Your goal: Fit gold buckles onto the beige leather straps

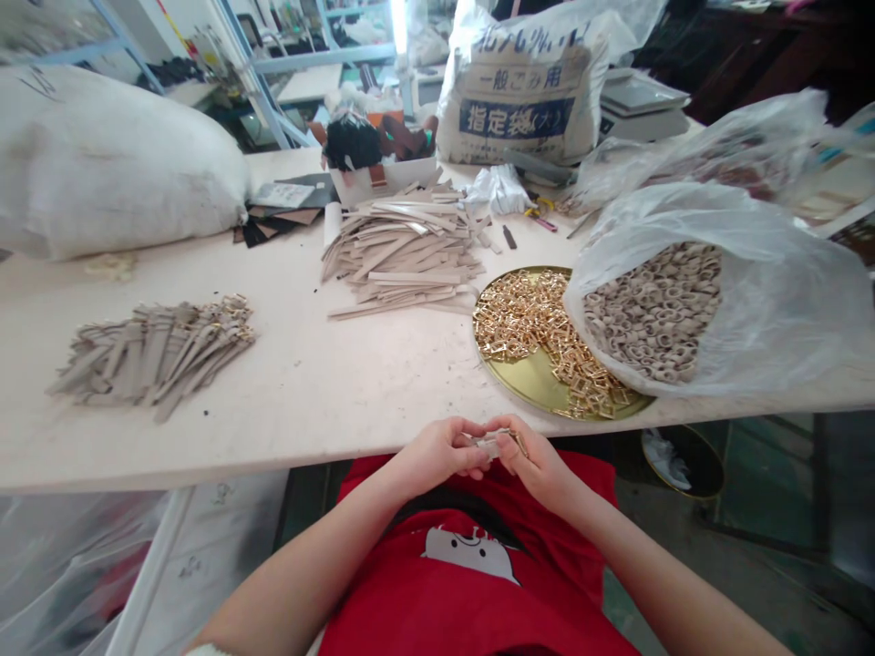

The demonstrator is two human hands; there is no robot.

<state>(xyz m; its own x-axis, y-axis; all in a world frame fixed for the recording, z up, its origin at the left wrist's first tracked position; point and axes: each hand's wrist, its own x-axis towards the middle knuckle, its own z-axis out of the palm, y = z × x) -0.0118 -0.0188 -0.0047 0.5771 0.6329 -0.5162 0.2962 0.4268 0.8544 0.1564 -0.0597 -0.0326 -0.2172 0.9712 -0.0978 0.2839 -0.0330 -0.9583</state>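
Note:
Just off the table's front edge, my left hand (455, 448) and my right hand (528, 458) meet, fingers closed. Between them they pinch a short greyish-beige strap (489, 445); a bit of gold metal, seemingly a buckle, shows by my right fingers. Most of the strap is hidden by the fingers. Closest to my hands on the table is a round gold tray (540, 384) with many small gold buckles (519, 314). Over its right side lies a clear plastic bag (772, 301) full of small beige loops (656, 314).
Beige strips (403, 251) lie piled mid-table. Straps with gold buckles (160, 351) are heaped at left. Behind stand a large white sack (116, 164), a box (383, 178) of dark pieces, a printed bag (523, 100) and a scale (643, 100). Scissors (540, 214) lie near the bag.

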